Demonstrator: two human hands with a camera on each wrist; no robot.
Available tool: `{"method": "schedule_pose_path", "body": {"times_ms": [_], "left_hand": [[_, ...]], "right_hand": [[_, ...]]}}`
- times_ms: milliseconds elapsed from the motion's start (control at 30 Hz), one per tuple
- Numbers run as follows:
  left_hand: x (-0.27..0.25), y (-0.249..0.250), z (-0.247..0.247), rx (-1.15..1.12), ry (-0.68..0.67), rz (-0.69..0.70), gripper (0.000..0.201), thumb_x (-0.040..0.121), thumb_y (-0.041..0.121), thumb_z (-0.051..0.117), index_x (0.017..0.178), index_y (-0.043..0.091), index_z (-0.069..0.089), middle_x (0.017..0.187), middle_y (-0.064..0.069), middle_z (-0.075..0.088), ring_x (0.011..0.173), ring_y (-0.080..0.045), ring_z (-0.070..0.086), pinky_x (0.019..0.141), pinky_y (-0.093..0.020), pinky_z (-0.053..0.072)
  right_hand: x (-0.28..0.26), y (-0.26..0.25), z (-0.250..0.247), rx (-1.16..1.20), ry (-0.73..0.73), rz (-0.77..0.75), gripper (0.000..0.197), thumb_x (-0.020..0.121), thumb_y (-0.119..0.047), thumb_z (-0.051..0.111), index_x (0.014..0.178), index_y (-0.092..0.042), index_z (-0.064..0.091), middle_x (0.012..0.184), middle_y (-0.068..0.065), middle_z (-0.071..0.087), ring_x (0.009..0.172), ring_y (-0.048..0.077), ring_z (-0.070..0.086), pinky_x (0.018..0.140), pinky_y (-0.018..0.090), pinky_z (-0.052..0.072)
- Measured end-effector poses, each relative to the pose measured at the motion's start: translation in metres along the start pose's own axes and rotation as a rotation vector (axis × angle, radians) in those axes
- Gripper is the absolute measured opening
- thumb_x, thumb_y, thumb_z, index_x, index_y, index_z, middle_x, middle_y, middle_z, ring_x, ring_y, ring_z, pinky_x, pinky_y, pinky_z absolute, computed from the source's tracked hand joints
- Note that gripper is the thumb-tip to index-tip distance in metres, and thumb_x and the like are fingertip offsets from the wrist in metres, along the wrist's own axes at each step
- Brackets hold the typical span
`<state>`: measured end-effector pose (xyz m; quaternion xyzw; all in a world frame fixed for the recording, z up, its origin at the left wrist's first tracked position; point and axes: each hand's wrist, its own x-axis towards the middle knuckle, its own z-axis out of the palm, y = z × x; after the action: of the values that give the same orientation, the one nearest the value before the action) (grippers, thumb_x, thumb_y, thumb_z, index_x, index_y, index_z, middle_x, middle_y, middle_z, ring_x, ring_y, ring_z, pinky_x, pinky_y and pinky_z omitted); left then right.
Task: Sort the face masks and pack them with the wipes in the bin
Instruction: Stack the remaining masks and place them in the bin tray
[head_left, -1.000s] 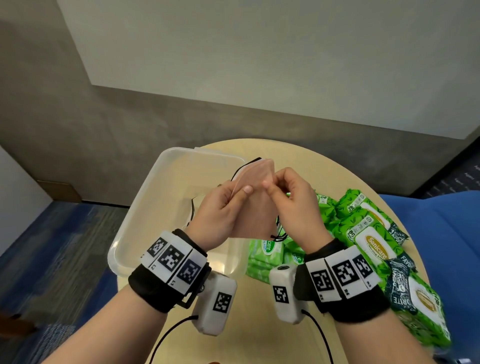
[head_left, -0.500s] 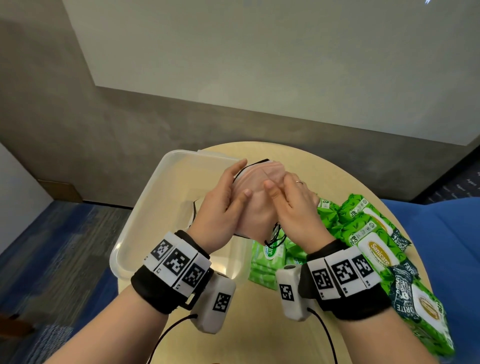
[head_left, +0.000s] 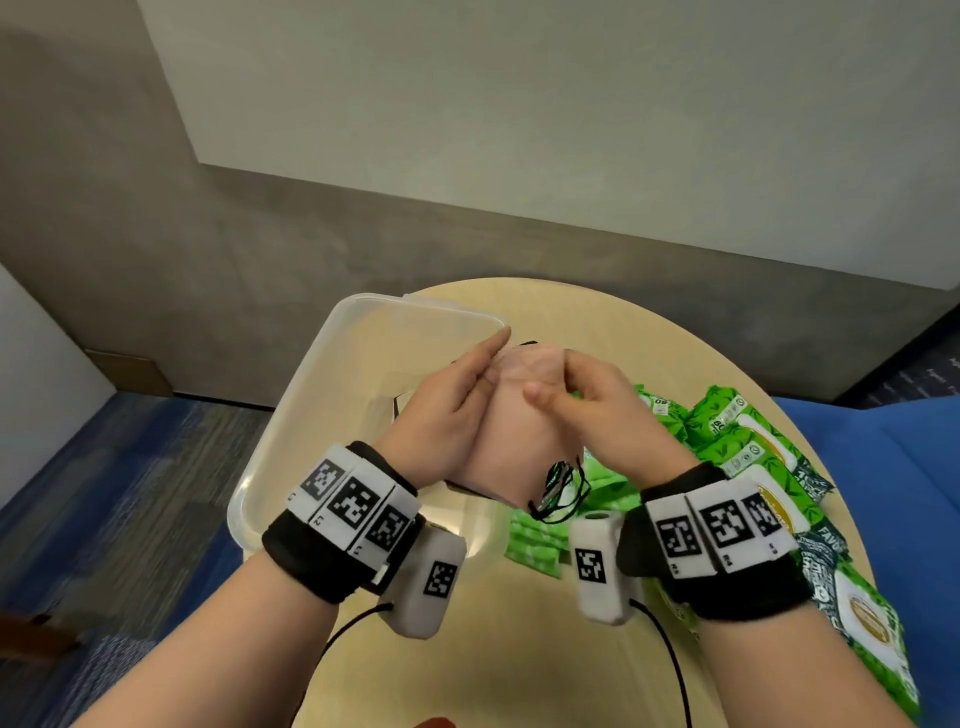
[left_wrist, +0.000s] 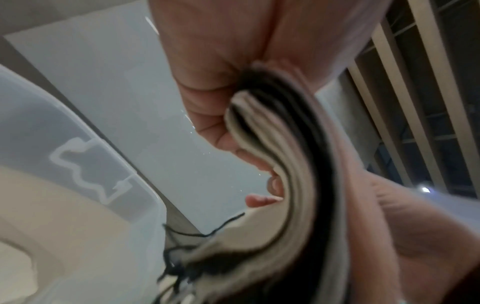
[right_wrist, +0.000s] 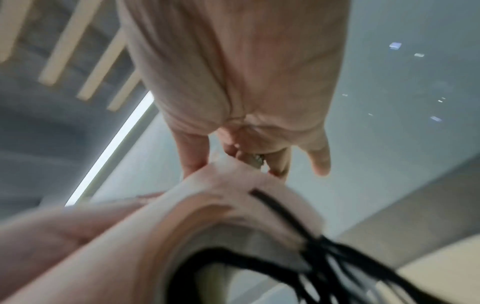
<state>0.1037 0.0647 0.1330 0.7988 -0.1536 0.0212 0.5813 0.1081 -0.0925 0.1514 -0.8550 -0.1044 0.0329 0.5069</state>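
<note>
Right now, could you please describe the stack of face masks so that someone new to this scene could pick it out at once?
Start at the round wooden table, with the clear plastic bin on its left side and green wipe packs on its right. Between them, above the table, the left hand and right hand hold the stack of face masks. It alone is pale pink, with black ear loops dangling.

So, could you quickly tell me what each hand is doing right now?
Left hand: holding the stack of face masks.
Right hand: pinching the same stack's top edge.

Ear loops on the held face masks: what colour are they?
Black ear loops, clearest in the head view.
</note>
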Motion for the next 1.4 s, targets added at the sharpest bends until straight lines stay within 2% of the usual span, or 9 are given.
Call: {"method": "schedule_pose_path", "body": {"times_ms": [133,300,367,467,600,733,900,1133,1400], "left_hand": [[0.003,0.005,-0.001,-0.344,0.263,-0.156,0.038,0.098,0.016,0.044,0.136,0.017,0.042,0.089,0.004,0.053,0.079,-0.006,0.051,0.069,-0.012,0.043],[-0.001,0.013,0.011,-0.513,0.381,-0.287,0.04,0.099,0.033,0.038,0.137,0.02,0.038,0.122,0.004,0.054,0.1,-0.003,0.056,0.085,-0.022,0.049],[-0.001,0.014,0.013,-0.48,0.404,-0.261,0.044,0.1,0.033,0.034,0.142,0.023,0.027,0.114,0.009,0.054,0.095,0.004,0.054,0.084,-0.015,0.048],[-0.001,0.014,0.012,-0.381,0.432,-0.192,0.051,0.101,0.031,0.032,0.147,0.029,0.01,0.109,0.008,0.058,0.102,0.0,0.056,0.099,-0.025,0.043],[-0.002,0.009,0.011,-0.25,0.405,-0.094,0.048,0.098,0.026,0.037,0.144,0.03,0.02,0.126,-0.001,0.056,0.113,-0.006,0.055,0.099,-0.025,0.042],[-0.002,0.005,0.01,-0.253,0.381,-0.116,0.039,0.086,0.03,0.048,0.125,0.026,0.049,0.123,0.005,0.059,0.114,-0.011,0.056,0.102,-0.037,0.044],[0.001,0.005,0.009,-0.244,0.357,-0.149,0.027,0.083,0.031,0.051,0.109,0.025,0.058,0.11,0.001,0.067,0.104,-0.017,0.062,0.095,-0.039,0.048],[0.008,0.001,-0.001,0.074,0.174,-0.116,0.033,0.095,0.022,0.05,0.127,0.017,0.055,0.126,-0.005,0.058,0.12,-0.018,0.051,0.104,-0.036,0.038],[0.01,0.001,-0.002,0.057,0.158,-0.069,0.032,0.094,0.009,0.051,0.125,0.01,0.058,0.122,-0.003,0.063,0.116,-0.013,0.056,0.1,-0.023,0.039]], "right_hand": [[0.004,0.0,-0.006,0.382,0.208,0.058,0.021,0.085,-0.014,0.064,0.1,0.0,0.062,0.096,0.013,0.067,0.086,0.017,0.061,0.078,0.031,0.048],[0.006,-0.001,0.013,0.523,0.315,0.069,0.028,0.092,-0.017,0.054,0.116,-0.003,0.054,0.11,0.01,0.065,0.097,0.017,0.064,0.083,0.03,0.052],[0.006,-0.002,0.022,0.515,0.295,0.033,0.032,0.094,-0.022,0.052,0.12,-0.004,0.053,0.116,0.011,0.064,0.108,0.021,0.061,0.093,0.039,0.049],[0.004,-0.003,0.032,0.483,0.239,0.004,0.052,0.087,-0.043,0.054,0.124,-0.007,0.052,0.123,0.01,0.06,0.117,0.023,0.056,0.101,0.048,0.042],[0.0,-0.007,0.034,0.448,0.179,0.037,0.073,0.079,-0.059,0.054,0.131,-0.009,0.042,0.13,0.007,0.054,0.121,0.017,0.052,0.103,0.045,0.04],[-0.002,-0.008,0.032,0.479,0.197,0.066,0.063,0.083,-0.048,0.05,0.13,-0.007,0.043,0.13,0.009,0.054,0.12,0.019,0.052,0.103,0.045,0.041],[-0.001,-0.007,0.031,0.467,0.298,0.045,0.059,0.078,-0.043,0.058,0.121,-0.003,0.049,0.118,0.015,0.061,0.109,0.028,0.06,0.092,0.048,0.049],[0.008,0.007,0.028,0.251,0.317,0.062,0.048,0.067,-0.053,0.056,0.098,-0.017,0.055,0.103,0.008,0.066,0.098,0.026,0.062,0.088,0.053,0.047],[0.003,0.005,0.025,-0.027,0.18,0.054,0.033,0.097,-0.035,0.038,0.111,-0.007,0.049,0.117,0.008,0.06,0.109,0.024,0.054,0.089,0.038,0.043]]}}
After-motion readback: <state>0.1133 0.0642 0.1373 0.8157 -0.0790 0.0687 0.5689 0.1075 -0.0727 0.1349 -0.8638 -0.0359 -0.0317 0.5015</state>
